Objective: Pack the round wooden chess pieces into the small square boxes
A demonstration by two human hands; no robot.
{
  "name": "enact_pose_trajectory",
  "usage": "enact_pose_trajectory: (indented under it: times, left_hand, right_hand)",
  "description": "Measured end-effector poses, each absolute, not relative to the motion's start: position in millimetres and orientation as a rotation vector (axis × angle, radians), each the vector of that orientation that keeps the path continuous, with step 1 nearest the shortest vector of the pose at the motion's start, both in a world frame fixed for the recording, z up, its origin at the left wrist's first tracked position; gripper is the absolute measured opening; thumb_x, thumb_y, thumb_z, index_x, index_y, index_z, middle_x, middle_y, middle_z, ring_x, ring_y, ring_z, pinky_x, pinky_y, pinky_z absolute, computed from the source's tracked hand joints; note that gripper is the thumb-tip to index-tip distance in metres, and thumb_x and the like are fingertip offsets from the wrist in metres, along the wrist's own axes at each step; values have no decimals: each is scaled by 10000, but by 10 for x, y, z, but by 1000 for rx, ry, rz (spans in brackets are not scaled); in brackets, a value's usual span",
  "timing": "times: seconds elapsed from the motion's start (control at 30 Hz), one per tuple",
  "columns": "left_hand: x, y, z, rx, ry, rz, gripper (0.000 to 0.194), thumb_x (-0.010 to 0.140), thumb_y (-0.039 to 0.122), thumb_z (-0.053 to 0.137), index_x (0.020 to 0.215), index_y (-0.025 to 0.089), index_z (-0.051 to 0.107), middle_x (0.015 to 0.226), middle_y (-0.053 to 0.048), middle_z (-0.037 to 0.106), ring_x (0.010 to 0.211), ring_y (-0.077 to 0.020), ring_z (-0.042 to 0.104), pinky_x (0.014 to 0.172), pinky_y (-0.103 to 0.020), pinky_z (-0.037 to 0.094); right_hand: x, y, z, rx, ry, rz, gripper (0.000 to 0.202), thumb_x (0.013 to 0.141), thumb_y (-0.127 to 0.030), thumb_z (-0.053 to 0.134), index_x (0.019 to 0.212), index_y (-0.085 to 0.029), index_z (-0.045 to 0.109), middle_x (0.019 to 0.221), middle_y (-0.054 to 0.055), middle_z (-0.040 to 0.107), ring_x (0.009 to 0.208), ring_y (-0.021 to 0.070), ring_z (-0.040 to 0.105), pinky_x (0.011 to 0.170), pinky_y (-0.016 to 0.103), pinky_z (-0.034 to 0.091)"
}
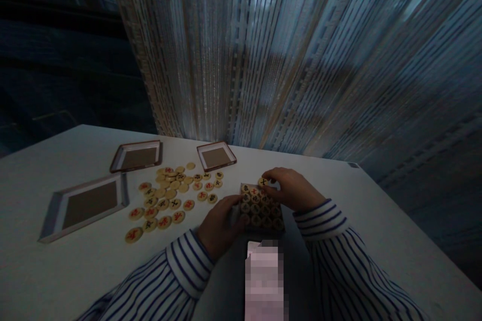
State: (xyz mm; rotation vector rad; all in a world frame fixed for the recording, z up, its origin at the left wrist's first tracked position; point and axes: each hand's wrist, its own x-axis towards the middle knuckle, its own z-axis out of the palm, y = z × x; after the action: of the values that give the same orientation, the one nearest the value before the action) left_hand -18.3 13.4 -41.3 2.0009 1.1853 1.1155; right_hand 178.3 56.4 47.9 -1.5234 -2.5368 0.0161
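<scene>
A small box [282, 219] packed with rows of round xiangqi pieces [256, 209] stands in front of me. My right hand [291, 188] pinches one piece with a black character [262, 181] at the box's far edge. Fingers apart, my left hand [222, 223] rests against the box's left side, thumb near its front left corner. Many loose pieces [170, 194], some with red or black characters and some blank side up, are spread on the table left of the box.
On the white table [94, 271] lie an open tray [124, 190] at the left and two smaller lids [160, 153] [235, 160] farther back. A phone [263, 281], partly pixelated, lies nearest me. String curtains [241, 50] hang behind the table.
</scene>
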Motion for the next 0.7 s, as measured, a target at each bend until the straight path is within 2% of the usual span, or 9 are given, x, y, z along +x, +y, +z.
enact_pose_trajectory:
  times: [0.17, 0.37, 0.7]
  left_hand:
    - [-188, 150, -432, 1945, 1198, 1110, 333, 763, 218, 490, 1084, 160, 560, 1010, -98, 649, 932, -207, 600, 799, -362, 495]
    - [-187, 147, -435, 1973, 1190, 1060, 326, 815, 205, 419, 1107, 145, 550, 1057, -113, 644, 985, -214, 589, 840, -379, 480]
    - [-191, 160, -449, 2062, 1257, 1061, 339, 836, 228, 370, 1088, 126, 573, 1013, -127, 661, 957, -221, 599, 814, -383, 491]
  right_hand:
    - [1764, 599, 441, -1501, -2557, 18, 246, 782, -285, 548, 968, -149, 634, 918, 73, 657, 807, 173, 584, 722, 276, 419]
    - [1763, 660, 293, -1469, -2537, 9, 244, 789, -304, 549, 961, -156, 639, 970, 80, 645, 895, 191, 574, 800, 298, 419]
    - [1753, 724, 142, -1485, -2531, 40, 241, 788, -305, 548, 965, -170, 640, 1013, 78, 634, 944, 200, 564, 846, 323, 409]
